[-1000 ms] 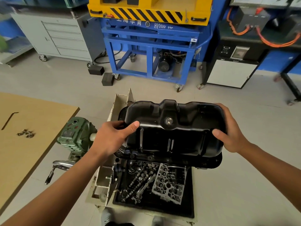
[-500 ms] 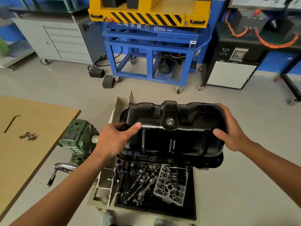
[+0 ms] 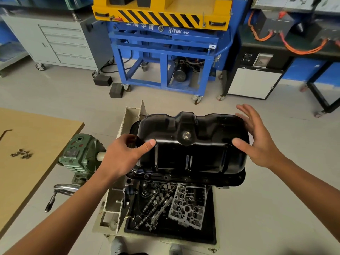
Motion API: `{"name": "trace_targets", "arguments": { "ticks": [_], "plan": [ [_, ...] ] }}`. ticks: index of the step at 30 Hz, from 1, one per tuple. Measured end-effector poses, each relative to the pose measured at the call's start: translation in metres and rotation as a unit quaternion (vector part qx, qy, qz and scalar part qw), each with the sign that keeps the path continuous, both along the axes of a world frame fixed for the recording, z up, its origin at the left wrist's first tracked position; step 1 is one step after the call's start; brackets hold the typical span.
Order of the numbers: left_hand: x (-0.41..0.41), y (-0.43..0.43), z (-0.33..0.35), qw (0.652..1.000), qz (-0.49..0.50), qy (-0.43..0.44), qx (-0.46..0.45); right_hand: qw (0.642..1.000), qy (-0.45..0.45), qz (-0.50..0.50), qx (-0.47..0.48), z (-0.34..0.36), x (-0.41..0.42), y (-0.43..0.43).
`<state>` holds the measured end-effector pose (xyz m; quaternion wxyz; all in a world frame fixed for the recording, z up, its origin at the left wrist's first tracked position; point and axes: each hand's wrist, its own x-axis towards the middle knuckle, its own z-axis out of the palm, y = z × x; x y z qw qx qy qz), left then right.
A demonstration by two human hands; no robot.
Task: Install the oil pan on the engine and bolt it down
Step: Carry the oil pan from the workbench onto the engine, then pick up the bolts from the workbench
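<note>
A black oil pan (image 3: 191, 144) lies upside down on the engine mounted in the stand, its flange with bolt holes along the near edge. My left hand (image 3: 123, 157) holds the pan's left end, thumb on top and fingers curled round the side. At the pan's right end my right hand (image 3: 257, 138) has its fingers spread and straight, with the thumb resting on the pan. A small pile of bolts (image 3: 21, 154) lies on the wooden table (image 3: 40, 144) at the left. The engine itself is mostly hidden under the pan.
Below the pan a black tray (image 3: 209, 234) holds a cylinder head (image 3: 187, 205), camshafts and small parts. A green gearbox (image 3: 79, 153) with a crank handle (image 3: 60, 192) sits on the stand's left. An L-shaped key (image 3: 5, 134) lies on the table. A blue lift frame (image 3: 165, 57) stands behind.
My right hand has let go of the pan's right end and opened, fingers spread. The pan has stayed in place on the engine; my left hand keeps its hold.
</note>
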<state>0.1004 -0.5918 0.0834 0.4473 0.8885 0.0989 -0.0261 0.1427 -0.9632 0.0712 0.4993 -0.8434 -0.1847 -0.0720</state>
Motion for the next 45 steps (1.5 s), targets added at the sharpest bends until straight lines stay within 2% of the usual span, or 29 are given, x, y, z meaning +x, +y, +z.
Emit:
{"name": "trace_targets", "arguments": {
  "ticks": [4, 9, 12, 16, 21, 26, 29, 34, 38, 41, 45],
  "plan": [
    [0.001, -0.001, -0.001, 0.999, -0.023, -0.021, 0.035, 0.997, -0.044, -0.046, -0.047, 0.02, -0.005, 0.013],
    [0.005, -0.002, 0.003, 0.996, -0.032, -0.061, 0.049, 0.983, -0.073, -0.071, -0.151, 0.033, -0.006, 0.036],
    [0.006, -0.003, 0.009, 0.994, -0.049, -0.085, 0.054, 0.974, -0.102, -0.055, -0.195, 0.041, -0.003, 0.061],
    [0.006, 0.007, 0.025, 0.989, -0.065, -0.115, 0.062, 0.971, -0.128, -0.015, -0.199, 0.057, 0.008, 0.116],
    [-0.007, 0.066, 0.036, 0.988, -0.003, -0.116, 0.099, 0.973, -0.138, 0.078, -0.169, 0.064, 0.02, 0.225],
    [-0.034, 0.173, 0.013, 0.987, 0.076, -0.047, 0.134, 0.955, -0.132, 0.202, -0.17, 0.044, 0.017, 0.373],
    [-0.056, 0.256, -0.019, 0.978, 0.145, 0.022, 0.146, 0.937, -0.076, 0.273, -0.204, 0.014, 0.017, 0.467],
    [-0.105, 0.408, -0.088, 0.939, 0.276, 0.153, 0.136, 0.896, 0.024, 0.345, -0.278, -0.061, 0.015, 0.61],
    [-0.144, 0.517, -0.147, 0.896, 0.368, 0.204, 0.142, 0.895, 0.054, 0.317, -0.308, -0.131, 0.022, 0.702],
    [-0.16, 0.579, -0.188, 0.869, 0.4, 0.245, 0.155, 0.904, 0.052, 0.271, -0.326, -0.179, 0.037, 0.754],
    [-0.157, 0.63, -0.231, 0.874, 0.361, 0.295, 0.136, 0.916, 0.029, 0.22, -0.334, -0.224, 0.073, 0.798]
  ]
}}
